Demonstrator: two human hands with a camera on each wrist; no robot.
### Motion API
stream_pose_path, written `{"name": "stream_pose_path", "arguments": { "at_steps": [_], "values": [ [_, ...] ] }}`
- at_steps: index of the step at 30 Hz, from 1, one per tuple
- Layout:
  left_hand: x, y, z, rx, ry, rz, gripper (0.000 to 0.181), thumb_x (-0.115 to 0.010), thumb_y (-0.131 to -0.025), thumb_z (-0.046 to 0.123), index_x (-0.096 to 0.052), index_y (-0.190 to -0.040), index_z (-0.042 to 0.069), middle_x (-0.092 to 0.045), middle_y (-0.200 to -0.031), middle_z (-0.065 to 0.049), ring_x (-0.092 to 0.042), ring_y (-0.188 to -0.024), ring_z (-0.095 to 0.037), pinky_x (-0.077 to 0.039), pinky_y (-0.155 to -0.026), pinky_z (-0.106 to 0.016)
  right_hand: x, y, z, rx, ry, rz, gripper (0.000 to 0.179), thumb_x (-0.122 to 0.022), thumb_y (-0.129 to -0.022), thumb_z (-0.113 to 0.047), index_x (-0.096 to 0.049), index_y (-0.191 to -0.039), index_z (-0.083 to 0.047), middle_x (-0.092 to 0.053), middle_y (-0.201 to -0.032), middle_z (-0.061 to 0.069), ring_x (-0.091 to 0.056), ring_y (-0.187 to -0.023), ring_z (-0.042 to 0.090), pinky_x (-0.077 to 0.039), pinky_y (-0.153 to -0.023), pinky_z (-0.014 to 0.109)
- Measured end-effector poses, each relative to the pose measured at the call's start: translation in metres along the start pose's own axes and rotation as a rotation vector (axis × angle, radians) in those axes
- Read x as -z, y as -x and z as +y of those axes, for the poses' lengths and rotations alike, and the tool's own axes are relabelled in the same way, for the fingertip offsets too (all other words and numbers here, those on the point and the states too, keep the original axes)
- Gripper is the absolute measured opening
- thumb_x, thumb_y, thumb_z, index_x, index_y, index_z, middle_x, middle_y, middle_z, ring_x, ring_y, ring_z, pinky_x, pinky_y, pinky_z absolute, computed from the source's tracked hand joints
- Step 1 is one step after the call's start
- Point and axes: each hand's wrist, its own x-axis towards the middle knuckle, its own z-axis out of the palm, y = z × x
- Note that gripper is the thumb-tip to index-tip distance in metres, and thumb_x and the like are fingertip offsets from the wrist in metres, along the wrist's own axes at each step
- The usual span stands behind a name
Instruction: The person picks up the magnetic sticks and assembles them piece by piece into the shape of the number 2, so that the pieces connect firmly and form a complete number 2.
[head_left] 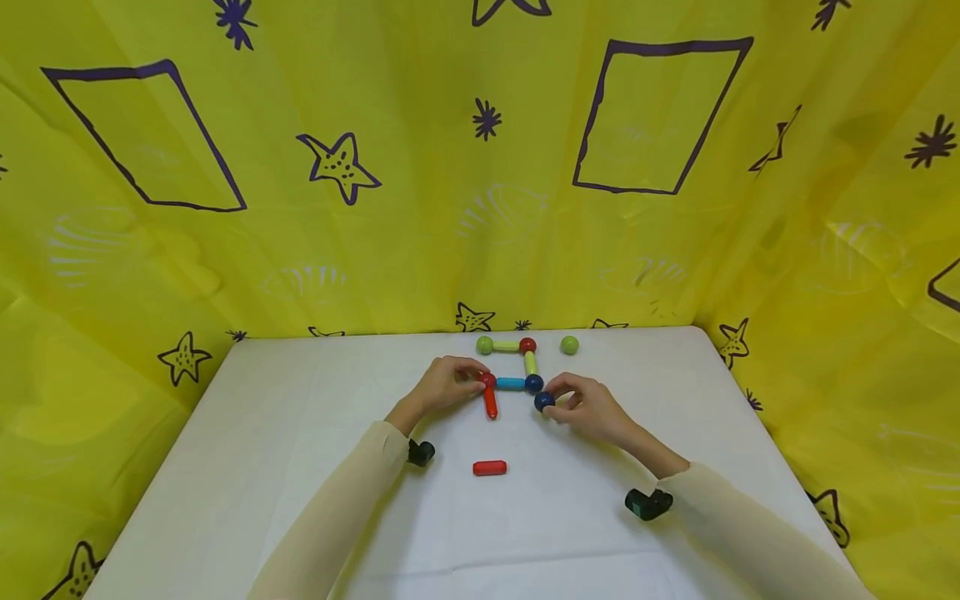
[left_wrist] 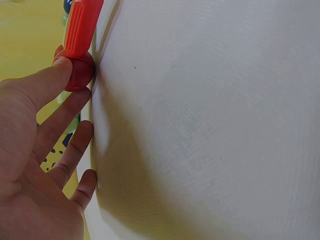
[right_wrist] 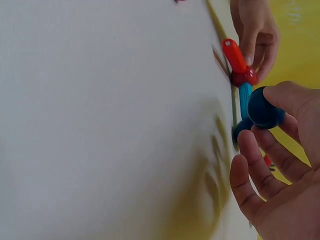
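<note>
My left hand (head_left: 448, 383) pinches a red ball (left_wrist: 82, 72) between thumb and fingers. From that ball a red stick (head_left: 491, 403) points toward me, and a blue stick (head_left: 512, 384) runs right to a dark blue ball (head_left: 533, 383). A second dark blue ball (right_wrist: 264, 108) is pinched in my right hand (head_left: 592, 408), just in front of the joined one. Beyond it, a light green stick (head_left: 531, 363) leads up to another red ball (head_left: 527, 345). A further green stick (head_left: 506, 346) ends there at a green ball (head_left: 485, 345).
A loose red stick (head_left: 490, 468) lies nearer me on the white table (head_left: 300, 467). Another green ball (head_left: 569, 344) sits by itself at the back right. A yellow patterned curtain (head_left: 405, 250) encloses the table's back and sides.
</note>
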Motion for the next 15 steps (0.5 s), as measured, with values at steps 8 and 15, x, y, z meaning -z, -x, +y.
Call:
{"name": "stream_pose_path", "arguments": {
  "at_steps": [8,15],
  "values": [
    [0.000,0.000,-0.002,-0.006,0.006,0.003,0.024,-0.076,-0.095,0.018,-0.077,-0.118,0.015,-0.075,-0.104,0.002,-0.064,-0.099,-0.018,-0.052,-0.095,-0.038,-0.030,-0.002,-0.003,-0.006,0.005,0.028,0.025,-0.081,-0.090,-0.020,-0.071,-0.112,-0.013,-0.071,-0.107,0.004,-0.063,-0.082,0.017,-0.054,-0.070,0.028],
    [0.000,0.001,-0.003,-0.013,0.015,-0.003,0.024,-0.076,-0.095,0.019,-0.077,-0.119,0.016,-0.075,-0.106,0.003,-0.064,-0.099,-0.018,-0.052,-0.096,-0.038,-0.050,-0.004,-0.007,0.006,0.003,0.037,0.025,-0.083,-0.088,-0.018,-0.072,-0.110,-0.012,-0.073,-0.102,0.002,-0.060,-0.079,0.017,-0.051,-0.069,0.026]
  ]
}}
